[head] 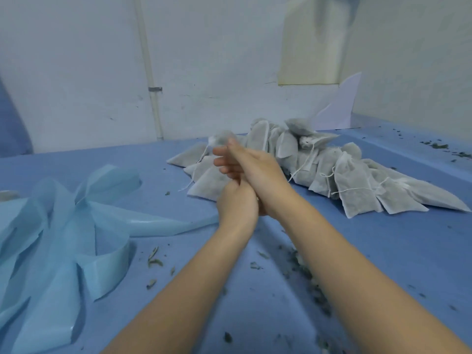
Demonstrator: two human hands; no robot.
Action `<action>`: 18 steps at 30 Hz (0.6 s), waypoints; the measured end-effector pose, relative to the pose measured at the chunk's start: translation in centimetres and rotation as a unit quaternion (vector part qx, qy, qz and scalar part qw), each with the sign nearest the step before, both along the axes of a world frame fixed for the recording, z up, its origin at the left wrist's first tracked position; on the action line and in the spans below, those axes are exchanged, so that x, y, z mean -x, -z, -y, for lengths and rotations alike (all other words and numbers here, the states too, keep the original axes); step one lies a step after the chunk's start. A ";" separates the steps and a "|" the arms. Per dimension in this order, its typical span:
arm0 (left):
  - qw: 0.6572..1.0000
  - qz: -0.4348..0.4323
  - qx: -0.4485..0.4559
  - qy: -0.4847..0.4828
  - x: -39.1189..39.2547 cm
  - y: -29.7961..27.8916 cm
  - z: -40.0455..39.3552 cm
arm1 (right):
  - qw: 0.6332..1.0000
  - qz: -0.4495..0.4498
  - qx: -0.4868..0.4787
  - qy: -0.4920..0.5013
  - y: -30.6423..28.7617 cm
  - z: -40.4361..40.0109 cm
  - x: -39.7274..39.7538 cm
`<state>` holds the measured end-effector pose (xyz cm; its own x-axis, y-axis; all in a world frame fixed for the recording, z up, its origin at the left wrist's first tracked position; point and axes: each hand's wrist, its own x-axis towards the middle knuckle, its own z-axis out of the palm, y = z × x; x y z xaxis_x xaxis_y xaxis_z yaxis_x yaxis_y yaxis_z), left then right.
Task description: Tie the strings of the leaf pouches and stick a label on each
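Your right hand (255,172) reaches across your left hand (237,203), fingers stretched toward a blurred leaf pouch (221,139) at their tips; whether you grip it, you cannot tell. Your left hand's fingers are hidden. The pile of leaf pouches (332,169) lies far right on the blue table (383,251), blue label strips (63,238) near left.

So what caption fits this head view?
Both hands, right hand over left hand, hold up a blurred leaf pouch before the pouch pile.
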<state>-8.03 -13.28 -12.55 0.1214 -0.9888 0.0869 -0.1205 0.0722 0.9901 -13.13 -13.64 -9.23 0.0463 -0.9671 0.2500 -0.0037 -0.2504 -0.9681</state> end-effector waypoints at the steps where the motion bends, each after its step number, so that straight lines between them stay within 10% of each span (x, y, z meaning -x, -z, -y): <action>1: 1.000 0.022 -0.002 0.011 1.4 0.1 0.2 | 1.000 0.005 0.001 0.021 0.3 0.0 1.5; 18: 0.981 0.121 -0.036 0.145 15.3 2.3 3.5 | 0.873 -0.263 -0.098 0.399 5.8 0.9 18.7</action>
